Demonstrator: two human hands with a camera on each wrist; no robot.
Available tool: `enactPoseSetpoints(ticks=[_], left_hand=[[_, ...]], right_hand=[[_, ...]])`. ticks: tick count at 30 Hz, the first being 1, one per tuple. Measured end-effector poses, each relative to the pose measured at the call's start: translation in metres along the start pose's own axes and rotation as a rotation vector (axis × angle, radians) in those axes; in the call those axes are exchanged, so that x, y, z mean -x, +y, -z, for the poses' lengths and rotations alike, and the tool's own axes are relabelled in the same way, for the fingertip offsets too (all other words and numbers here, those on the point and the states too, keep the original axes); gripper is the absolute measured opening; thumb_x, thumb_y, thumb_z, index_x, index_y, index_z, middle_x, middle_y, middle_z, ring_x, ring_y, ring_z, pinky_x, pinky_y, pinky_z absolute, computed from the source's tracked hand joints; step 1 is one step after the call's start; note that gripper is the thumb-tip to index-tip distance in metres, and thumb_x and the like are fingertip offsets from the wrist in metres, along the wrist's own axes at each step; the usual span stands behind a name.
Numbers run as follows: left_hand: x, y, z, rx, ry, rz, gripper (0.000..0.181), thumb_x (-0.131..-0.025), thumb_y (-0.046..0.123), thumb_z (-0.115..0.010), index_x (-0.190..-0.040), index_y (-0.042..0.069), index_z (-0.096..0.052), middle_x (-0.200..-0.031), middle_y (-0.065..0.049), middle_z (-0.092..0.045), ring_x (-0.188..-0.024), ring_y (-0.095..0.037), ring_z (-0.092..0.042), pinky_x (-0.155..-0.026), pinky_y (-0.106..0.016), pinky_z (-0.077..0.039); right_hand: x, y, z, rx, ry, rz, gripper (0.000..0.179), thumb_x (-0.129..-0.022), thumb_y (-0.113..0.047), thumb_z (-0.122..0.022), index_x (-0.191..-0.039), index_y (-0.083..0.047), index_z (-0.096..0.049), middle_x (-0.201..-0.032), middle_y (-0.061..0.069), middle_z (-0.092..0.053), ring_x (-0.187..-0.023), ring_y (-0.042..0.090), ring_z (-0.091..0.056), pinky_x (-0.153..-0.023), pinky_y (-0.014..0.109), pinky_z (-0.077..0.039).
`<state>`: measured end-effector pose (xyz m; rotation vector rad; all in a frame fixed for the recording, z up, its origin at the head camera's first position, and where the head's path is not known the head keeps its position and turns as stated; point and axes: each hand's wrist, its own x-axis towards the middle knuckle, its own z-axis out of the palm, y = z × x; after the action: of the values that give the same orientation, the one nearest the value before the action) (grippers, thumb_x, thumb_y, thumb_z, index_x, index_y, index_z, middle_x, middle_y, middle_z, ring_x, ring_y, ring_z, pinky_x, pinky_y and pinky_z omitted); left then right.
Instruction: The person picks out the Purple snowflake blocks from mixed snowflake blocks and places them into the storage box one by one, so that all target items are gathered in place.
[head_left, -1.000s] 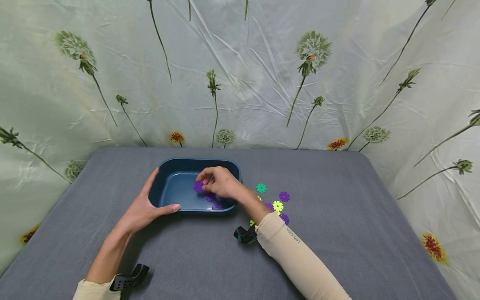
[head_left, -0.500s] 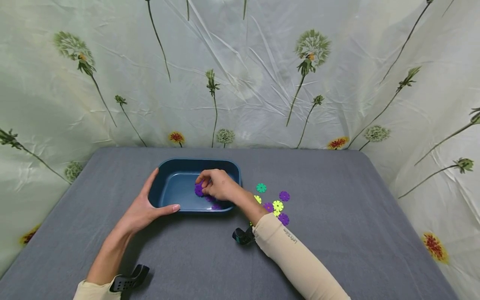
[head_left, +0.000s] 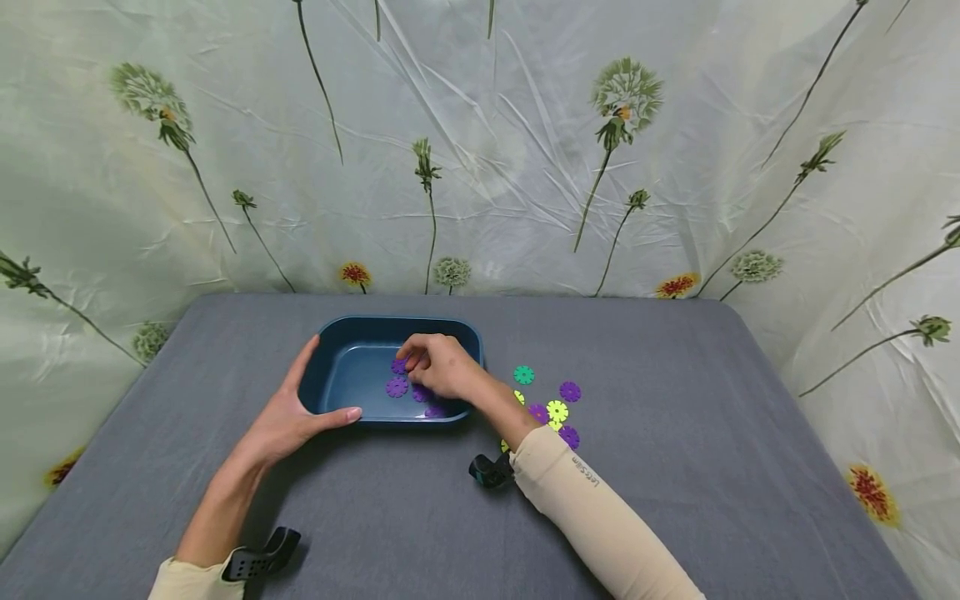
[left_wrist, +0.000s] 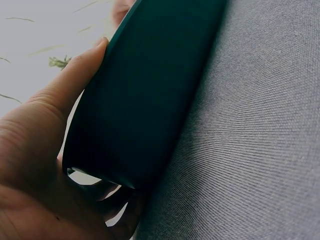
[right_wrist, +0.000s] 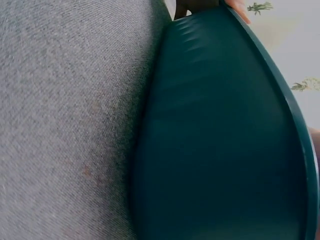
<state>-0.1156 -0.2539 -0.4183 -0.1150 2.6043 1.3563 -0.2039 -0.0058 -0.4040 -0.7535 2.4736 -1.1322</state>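
Observation:
My left hand (head_left: 281, 421) grips the left end of a deep blue plastic bin (head_left: 318, 367), thumb along the front rim and the other fingers round the outer wall. Inside the bin is my right hand (head_left: 446, 368), fingers curled, with a purple notched interlocking disc (head_left: 399, 366) at its fingertips. Just in front of it, another purple disc (head_left: 397, 387) lies on the bin floor, and further purple discs (head_left: 434, 412) are partly covered by the hand. The left wrist view has the left thumb (left_wrist: 82, 67) on the rim; the right wrist view shows mostly the bin's outer wall (right_wrist: 215, 130).
Right of the bin, loose notched discs lie on the grey cloth (head_left: 660, 467): a green disc (head_left: 523, 375), a yellow disc (head_left: 557, 411), a purple disc (head_left: 570, 391) and several others. The right forearm hides part of this group. A flower-printed curtain (head_left: 495, 167) hangs behind.
A purple disc from my right fingers now lies flat on the bin floor. That hand has risen slightly away from it. My left hand and the bin stay in place.

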Motion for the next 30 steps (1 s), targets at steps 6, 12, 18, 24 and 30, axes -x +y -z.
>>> enactPoseSetpoints(ticks=[6,12,18,24,30], left_hand=[[-0.001,0.000,0.000,-0.001,-0.001,0.005,0.132,-0.083,0.040,-0.088,-0.166,0.038,0.014,-0.174,-0.026,0.003,-0.153,-0.059,-0.013,-0.114,-0.081,-0.021],[-0.001,0.000,-0.001,0.003,-0.008,0.007,0.131,-0.083,0.040,-0.087,-0.166,0.039,0.015,-0.174,-0.026,0.003,-0.153,-0.059,-0.013,-0.114,-0.081,-0.021],[-0.001,-0.001,0.000,-0.004,-0.010,0.021,0.131,-0.083,0.041,-0.087,-0.165,0.040,0.015,-0.175,-0.025,0.004,-0.154,-0.059,-0.013,-0.114,-0.081,-0.021],[-0.001,-0.001,-0.001,-0.013,-0.013,0.028,0.131,-0.084,0.042,-0.087,-0.165,0.040,0.015,-0.175,-0.026,0.003,-0.153,-0.059,-0.013,-0.114,-0.081,-0.022],[-0.001,0.000,0.000,-0.007,-0.013,0.030,0.132,-0.083,0.042,-0.087,-0.166,0.038,0.016,-0.174,-0.027,0.004,-0.153,-0.060,-0.013,-0.114,-0.081,-0.022]], right_hand=[[0.004,-0.001,0.003,-0.037,0.015,0.026,0.026,-0.096,0.001,-0.070,-0.121,-0.006,-0.072,-0.104,0.009,-0.072,-0.088,0.013,-0.065,-0.073,0.017,-0.051],[0.007,-0.001,0.006,-0.050,0.022,0.071,0.027,-0.095,0.000,-0.072,-0.122,-0.005,-0.072,-0.108,0.012,-0.074,-0.093,0.017,-0.069,-0.078,0.020,-0.055],[0.015,-0.001,0.012,-0.082,0.031,0.110,0.028,-0.094,0.000,-0.074,-0.122,-0.003,-0.072,-0.114,0.016,-0.075,-0.097,0.021,-0.072,-0.079,0.021,-0.056],[0.025,0.003,0.019,-0.104,0.042,0.125,0.029,-0.095,-0.004,-0.075,-0.123,-0.004,-0.072,-0.124,0.015,-0.072,-0.103,0.023,-0.071,-0.081,0.022,-0.056],[0.034,0.005,0.027,-0.144,0.057,0.135,0.030,-0.095,-0.005,-0.075,-0.125,-0.005,-0.071,-0.127,0.017,-0.070,-0.105,0.024,-0.071,-0.085,0.027,-0.058]])
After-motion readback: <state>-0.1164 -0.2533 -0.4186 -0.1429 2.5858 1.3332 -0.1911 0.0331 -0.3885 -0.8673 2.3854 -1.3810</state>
